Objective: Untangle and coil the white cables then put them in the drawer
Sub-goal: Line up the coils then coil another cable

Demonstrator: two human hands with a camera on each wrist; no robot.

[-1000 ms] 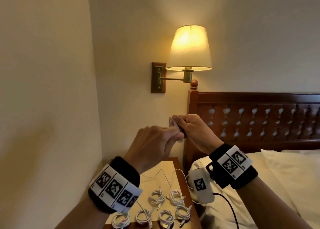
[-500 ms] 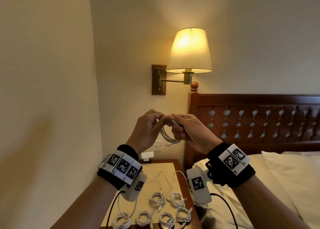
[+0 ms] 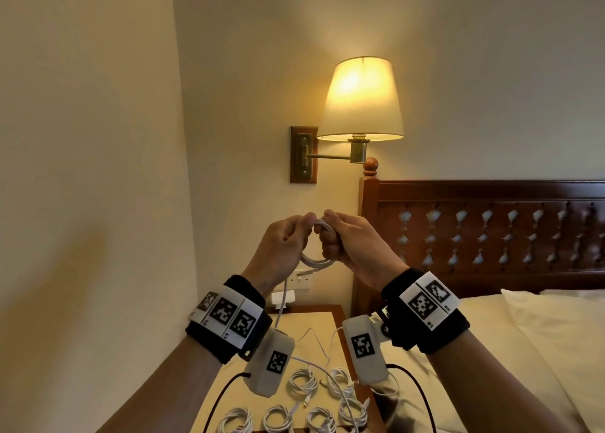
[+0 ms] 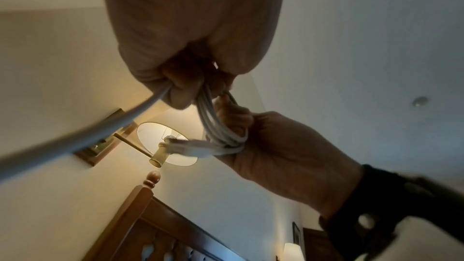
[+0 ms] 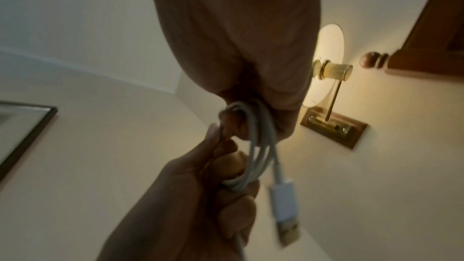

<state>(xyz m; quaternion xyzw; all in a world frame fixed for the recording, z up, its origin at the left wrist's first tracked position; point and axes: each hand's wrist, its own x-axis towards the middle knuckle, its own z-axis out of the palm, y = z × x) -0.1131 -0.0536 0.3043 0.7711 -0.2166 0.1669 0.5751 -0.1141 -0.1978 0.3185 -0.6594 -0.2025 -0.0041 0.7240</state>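
Note:
I hold a white cable coil [image 3: 316, 262] in the air in front of the wall, above the nightstand. My right hand [image 3: 327, 233] grips the coil's loops [image 5: 258, 146] with curled fingers. Touching it, my left hand [image 3: 304, 226] pinches the cable at the top of the coil [image 4: 216, 126]. From the left hand a loose strand [image 3: 281, 305] runs down to the nightstand. The cable's USB plug [image 5: 283, 205] hangs free below the coil. Several coiled white cables [image 3: 302, 382] lie on the nightstand top. No drawer is in view.
The nightstand [image 3: 314, 318] stands in the corner between the left wall and the bed [image 3: 491, 351]. A lit wall lamp [image 3: 360, 99] hangs above my hands, next to the wooden headboard [image 3: 491, 236]. A wall socket [image 3: 302, 280] sits just behind the coil.
My left hand has risen from below to meet the right hand and carried the cable over the coil's top. The coil now hangs as a loop under both hands.

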